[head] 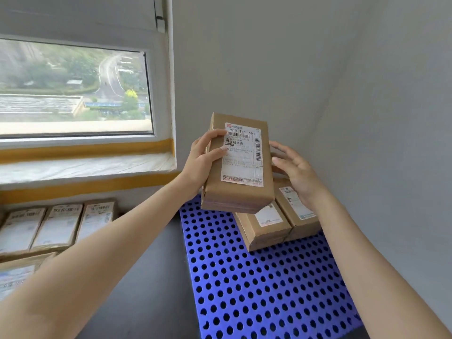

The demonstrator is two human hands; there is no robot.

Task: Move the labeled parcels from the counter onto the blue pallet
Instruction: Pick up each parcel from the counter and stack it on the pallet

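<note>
A brown cardboard parcel (241, 167) with a white shipping label is held up in the air above the far end of the blue perforated pallet (256, 289). My left hand (204, 159) grips its left edge, thumb across the label. My right hand (297, 172) touches its right side with fingers spread and fairly straight. Two labeled parcels (266, 225) (298, 211) lie side by side on the pallet's far right corner, partly hidden behind the held parcel and my right hand.
Several more labeled parcels (58, 226) lie in rows on the grey counter (146, 277) at the left. A window (73, 86) with a taped sill is above them. Grey walls close the corner behind and to the right of the pallet.
</note>
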